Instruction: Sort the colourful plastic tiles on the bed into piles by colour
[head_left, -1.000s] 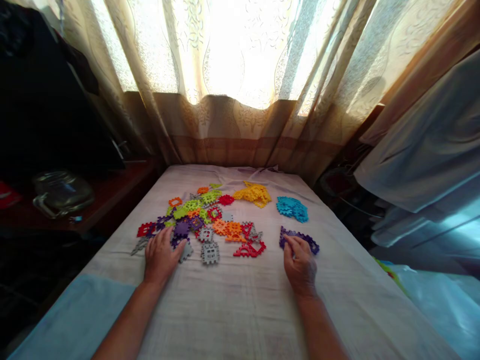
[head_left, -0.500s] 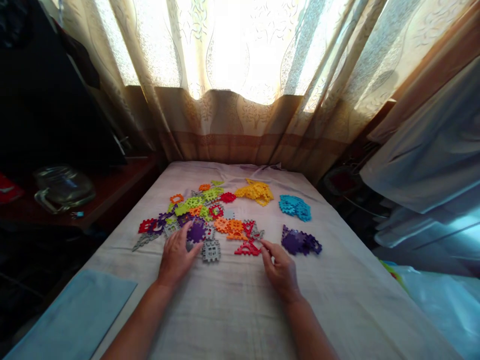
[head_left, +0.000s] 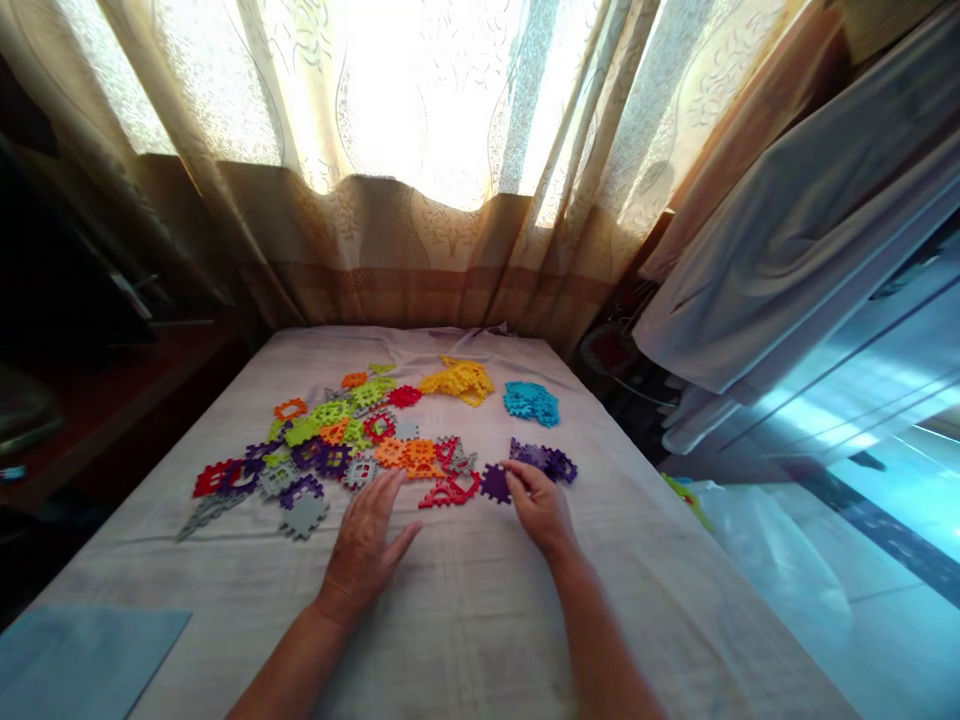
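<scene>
A purple toothed piece (head_left: 496, 483) is pinched between the thumb and fingers of my right hand (head_left: 538, 508), just left of the purple pile (head_left: 544, 459). My left hand (head_left: 367, 545) is open, thumb apart, with nothing in it, below the orange pieces (head_left: 411, 455). Red pieces (head_left: 450, 491) lie between the hands. Left of my left hand are a grey piece (head_left: 304, 515) and mixed purple, grey and red pieces. Green pieces (head_left: 322, 417) lie farther back.
Behind are a yellow pile (head_left: 461, 380) and a blue pile (head_left: 531, 402). A light blue sheet (head_left: 90, 655) lies at the near left of the cloth-covered surface (head_left: 465, 640). Curtains (head_left: 442, 240) hang behind; clothes (head_left: 787, 230) hang at the right.
The view has turned to the right. The purple piece that was by my left hand is now in my right hand. My left hand has come away from the grey and purple pieces.
</scene>
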